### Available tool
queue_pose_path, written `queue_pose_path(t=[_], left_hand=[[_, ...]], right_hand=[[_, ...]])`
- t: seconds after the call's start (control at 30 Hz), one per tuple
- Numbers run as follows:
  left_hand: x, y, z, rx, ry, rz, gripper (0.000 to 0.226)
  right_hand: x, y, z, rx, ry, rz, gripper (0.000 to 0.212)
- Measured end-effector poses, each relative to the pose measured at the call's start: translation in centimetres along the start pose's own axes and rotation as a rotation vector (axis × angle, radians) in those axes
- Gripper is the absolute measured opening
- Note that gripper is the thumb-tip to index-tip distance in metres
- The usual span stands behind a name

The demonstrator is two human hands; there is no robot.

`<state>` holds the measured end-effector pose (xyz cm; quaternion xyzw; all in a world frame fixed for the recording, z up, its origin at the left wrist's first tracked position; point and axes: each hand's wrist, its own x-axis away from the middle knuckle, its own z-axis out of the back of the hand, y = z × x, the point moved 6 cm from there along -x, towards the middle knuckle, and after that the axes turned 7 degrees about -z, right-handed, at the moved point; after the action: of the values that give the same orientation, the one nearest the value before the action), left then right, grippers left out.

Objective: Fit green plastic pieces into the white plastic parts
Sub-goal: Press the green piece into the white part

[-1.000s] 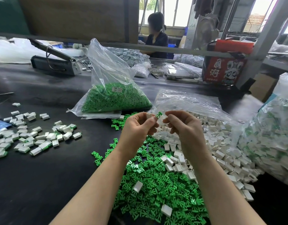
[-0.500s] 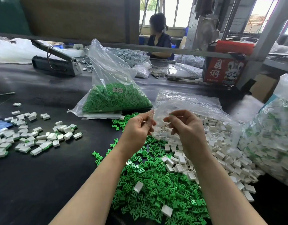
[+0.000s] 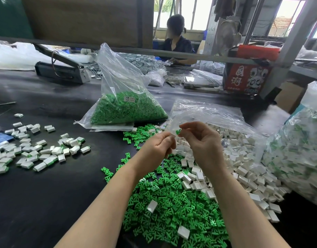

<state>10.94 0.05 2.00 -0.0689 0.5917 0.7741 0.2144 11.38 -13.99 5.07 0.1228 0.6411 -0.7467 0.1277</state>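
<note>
My right hand [image 3: 202, 144] pinches a small green piece [image 3: 178, 131] between thumb and forefinger above the table. My left hand [image 3: 158, 147] holds a white part [image 3: 172, 135] at its fingertips, just left of and below the green piece; most of the part is hidden by the fingers. Below my hands lies a loose heap of green pieces [image 3: 172, 208]. A heap of empty white parts [image 3: 243, 165] spreads to the right, spilling from a clear bag.
A clear bag of green pieces [image 3: 125, 108] stands behind my hands. Assembled white parts [image 3: 34, 149] are scattered at left. A big bag of finished parts [image 3: 297, 154] fills the right edge. A person sits across the black table [image 3: 46, 194], near a red box [image 3: 247, 77].
The hands came together half a second ago and have since drawn slightly apart. My right hand again shows a green piece at its fingertips, and both hands sit a little lower.
</note>
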Motion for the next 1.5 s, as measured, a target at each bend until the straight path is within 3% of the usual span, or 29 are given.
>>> queue_pose_path(t=[0.57, 0.83, 1.0, 1.1, 1.23, 1.5], left_hand=[[0.0, 0.1, 0.7, -0.237, -0.039, -0.045, 0.028], [0.1, 0.1, 1.0, -0.069, -0.023, 0.000, 0.027], [0.1, 0.2, 0.9, 0.065, -0.036, 0.021, 0.032], [0.2, 0.4, 1.1, 0.092, -0.055, 0.009, 0.034], [0.4, 0.3, 0.8, 0.135, -0.073, 0.039, 0.031], [0.4, 0.1, 0.6, 0.170, -0.072, 0.077, 0.025]], right_hand=[[0.0, -0.3, -0.5, 0.157, -0.071, 0.099, 0.015], [0.1, -0.7, -0.8, 0.187, -0.096, 0.121, 0.014], [-0.1, 0.3, -0.7, 0.115, -0.066, -0.016, 0.018], [0.0, 0.8, -1.4, 0.207, -0.139, -0.068, 0.009], [0.2, 0.9, -2.3, 0.264, -0.199, -0.081, 0.028], [0.5, 1.2, -3.0, 0.159, -0.230, -0.141, 0.039]])
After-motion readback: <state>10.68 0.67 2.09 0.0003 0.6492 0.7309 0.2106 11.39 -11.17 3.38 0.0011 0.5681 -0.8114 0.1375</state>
